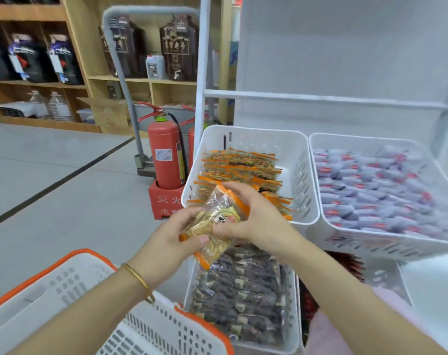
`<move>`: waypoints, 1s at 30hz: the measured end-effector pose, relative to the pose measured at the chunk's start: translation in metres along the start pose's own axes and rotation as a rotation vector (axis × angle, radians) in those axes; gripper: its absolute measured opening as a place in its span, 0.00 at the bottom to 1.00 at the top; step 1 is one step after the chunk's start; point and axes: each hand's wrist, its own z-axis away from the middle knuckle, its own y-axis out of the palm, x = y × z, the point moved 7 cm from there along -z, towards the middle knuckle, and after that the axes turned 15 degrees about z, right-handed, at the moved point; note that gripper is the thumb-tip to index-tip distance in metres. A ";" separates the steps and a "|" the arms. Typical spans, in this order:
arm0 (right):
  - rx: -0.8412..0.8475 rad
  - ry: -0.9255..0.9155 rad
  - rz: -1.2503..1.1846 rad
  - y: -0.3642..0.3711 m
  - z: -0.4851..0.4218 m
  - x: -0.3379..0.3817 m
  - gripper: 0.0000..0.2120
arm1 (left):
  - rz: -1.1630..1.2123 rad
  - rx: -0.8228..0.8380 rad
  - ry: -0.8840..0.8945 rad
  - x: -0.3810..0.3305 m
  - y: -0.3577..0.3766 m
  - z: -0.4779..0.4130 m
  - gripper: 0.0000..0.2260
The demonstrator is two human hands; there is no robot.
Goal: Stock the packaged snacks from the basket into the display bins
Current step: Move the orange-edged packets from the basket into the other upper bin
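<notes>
A clear snack packet [219, 212] with orange edges, filled with pale pieces, is held in the air by both hands, just in front of the near rim of a white display bin [290, 155]. The left hand [171, 239] is curled round the packet's lower end, the thumb pressed on its face and the fingers wrapped behind. The right hand [253, 219] is closed on the upper end, with the fingers bent over the orange top edge. Rows of matching orange-edged packets [241, 167] are stacked in that bin. Beside it on the right, a second white bin [371, 140] is filled with grey-purple packets [371, 188] marked in red. Below the hands, a lower bin [292, 329] is packed with dark packets [243, 298]. A white basket [51, 285] with an orange rim is seen at the lower left, under the left forearm, on which a gold bangle [138, 276] is worn. A red fire extinguisher [166, 155] stands on the floor behind.
</notes>
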 end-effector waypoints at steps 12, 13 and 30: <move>-0.335 0.128 0.032 -0.125 -0.023 -0.058 0.17 | -0.093 0.019 0.161 -0.011 0.081 -0.109 0.22; -0.391 0.117 0.067 -0.135 -0.026 -0.058 0.16 | -0.128 -0.018 0.184 -0.013 0.077 -0.115 0.21; -0.365 -0.163 0.948 -0.100 -0.212 0.005 0.09 | -0.903 -0.265 0.321 -0.014 0.025 -0.154 0.17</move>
